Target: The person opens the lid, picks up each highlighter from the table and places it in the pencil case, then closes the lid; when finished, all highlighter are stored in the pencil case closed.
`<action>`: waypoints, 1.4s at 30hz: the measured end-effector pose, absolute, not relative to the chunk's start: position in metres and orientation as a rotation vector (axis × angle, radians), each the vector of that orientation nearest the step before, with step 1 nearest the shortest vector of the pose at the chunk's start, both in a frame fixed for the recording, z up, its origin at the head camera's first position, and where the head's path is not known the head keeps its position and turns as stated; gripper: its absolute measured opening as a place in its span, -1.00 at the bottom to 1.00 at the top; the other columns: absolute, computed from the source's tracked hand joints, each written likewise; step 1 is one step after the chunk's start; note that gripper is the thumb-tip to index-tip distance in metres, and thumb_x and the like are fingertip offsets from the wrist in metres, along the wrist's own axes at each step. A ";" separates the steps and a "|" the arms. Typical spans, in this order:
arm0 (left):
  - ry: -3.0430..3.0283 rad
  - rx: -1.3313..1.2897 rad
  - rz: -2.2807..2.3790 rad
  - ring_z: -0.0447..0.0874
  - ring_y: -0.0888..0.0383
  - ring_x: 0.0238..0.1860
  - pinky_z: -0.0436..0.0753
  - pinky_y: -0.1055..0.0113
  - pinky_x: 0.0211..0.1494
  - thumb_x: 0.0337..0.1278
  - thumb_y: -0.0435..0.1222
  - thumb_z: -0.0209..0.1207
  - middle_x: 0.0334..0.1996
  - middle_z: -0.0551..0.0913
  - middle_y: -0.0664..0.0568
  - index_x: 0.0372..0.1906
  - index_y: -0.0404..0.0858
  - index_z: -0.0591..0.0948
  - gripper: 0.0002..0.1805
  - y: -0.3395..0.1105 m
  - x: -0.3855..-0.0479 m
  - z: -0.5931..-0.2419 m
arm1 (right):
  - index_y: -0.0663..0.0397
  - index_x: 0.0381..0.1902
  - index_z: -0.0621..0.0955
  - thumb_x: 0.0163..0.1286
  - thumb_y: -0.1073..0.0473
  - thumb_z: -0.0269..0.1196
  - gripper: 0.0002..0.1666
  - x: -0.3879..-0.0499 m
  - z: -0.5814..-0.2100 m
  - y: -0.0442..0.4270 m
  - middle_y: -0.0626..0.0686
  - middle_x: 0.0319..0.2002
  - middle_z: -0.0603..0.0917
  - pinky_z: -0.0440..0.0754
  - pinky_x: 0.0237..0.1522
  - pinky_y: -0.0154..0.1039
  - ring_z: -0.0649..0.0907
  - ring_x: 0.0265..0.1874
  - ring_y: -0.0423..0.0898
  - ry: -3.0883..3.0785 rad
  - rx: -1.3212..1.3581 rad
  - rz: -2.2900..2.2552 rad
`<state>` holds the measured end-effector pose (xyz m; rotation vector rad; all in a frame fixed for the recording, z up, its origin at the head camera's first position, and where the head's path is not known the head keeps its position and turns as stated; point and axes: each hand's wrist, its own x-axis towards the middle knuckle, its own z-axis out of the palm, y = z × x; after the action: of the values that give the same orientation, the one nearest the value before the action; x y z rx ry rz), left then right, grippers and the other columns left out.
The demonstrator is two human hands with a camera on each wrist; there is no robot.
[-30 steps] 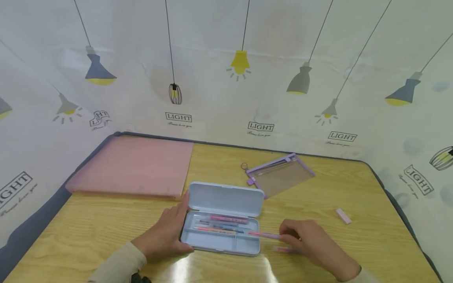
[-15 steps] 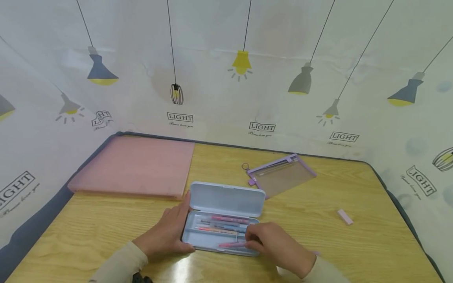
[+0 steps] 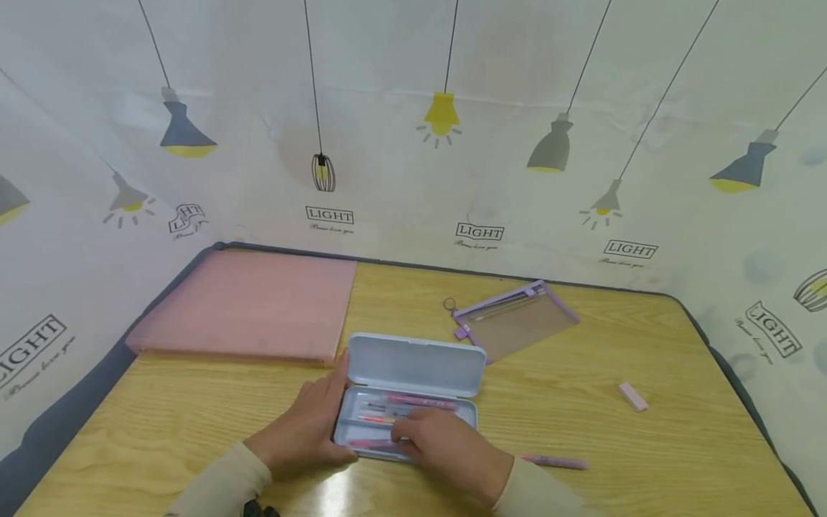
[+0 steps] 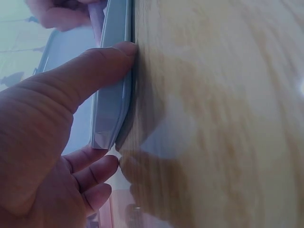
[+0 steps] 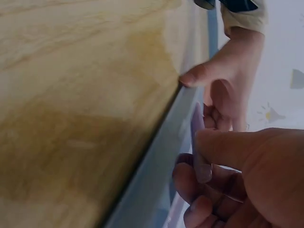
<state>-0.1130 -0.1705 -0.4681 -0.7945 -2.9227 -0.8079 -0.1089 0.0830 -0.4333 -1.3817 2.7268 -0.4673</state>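
A light blue pencil case (image 3: 416, 366) stands on the table with its lid raised. My left hand (image 3: 310, 424) grips its left end, the thumb (image 4: 102, 66) pressed on the front wall and the fingers around the end. In my right hand (image 3: 452, 445) a pink-and-purple pen (image 3: 371, 444) is pinched between thumb and fingers, over the front compartment. The right wrist view shows the same pen (image 5: 197, 123) just inside the case wall. Several pens (image 3: 420, 401) lie in the back compartment, partly hidden by my right hand.
Right of the case, another pink-purple pen (image 3: 557, 462) lies on the table, partly behind my right sleeve. A pale pink eraser (image 3: 633, 396) is farther right. Behind are a purple-edged zip pouch (image 3: 523, 323) and a large pink folder (image 3: 245, 305).
My right hand has carried the pen leftward from beside the case into its front compartment. The pen left on the table has come into fuller view. My left hand keeps its hold.
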 end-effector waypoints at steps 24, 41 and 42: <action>-2.939 -0.818 -0.808 0.42 -0.01 0.18 0.35 0.05 0.14 -0.46 0.03 0.54 0.27 0.44 -0.21 0.53 -0.42 -0.31 0.57 -0.167 -0.108 -0.465 | -0.20 -0.38 0.74 0.32 0.16 0.25 -0.84 -0.099 -0.441 0.083 -0.19 -0.52 0.41 0.39 -0.39 -0.44 0.30 -0.55 -0.32 2.813 -1.531 -0.284; -2.922 -0.787 -0.822 0.44 -0.03 0.19 0.35 0.00 0.19 -0.54 -0.04 0.57 0.23 0.48 -0.21 0.52 -0.46 -0.26 0.57 -0.168 -0.112 -0.466 | 0.03 -0.07 0.65 0.36 0.15 0.28 -0.79 -0.103 -0.406 0.167 -0.21 -0.36 0.66 0.58 -0.35 -0.40 0.56 -0.39 -0.42 2.659 -0.953 -0.861; -2.922 -0.786 -0.827 0.43 -0.03 0.19 0.34 0.00 0.19 -0.54 -0.04 0.57 0.23 0.47 -0.20 0.53 -0.45 -0.26 0.57 -0.168 -0.112 -0.466 | 0.03 -0.08 0.63 0.37 0.13 0.28 -0.80 -0.104 -0.404 0.176 -0.22 -0.36 0.64 0.58 -0.36 -0.38 0.56 -0.40 -0.42 2.661 -0.900 -0.878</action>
<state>-0.1120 -0.1682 -0.4657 -0.7860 -2.9218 -0.8270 -0.1038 0.1761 -0.4043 -0.9001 2.6613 -0.8779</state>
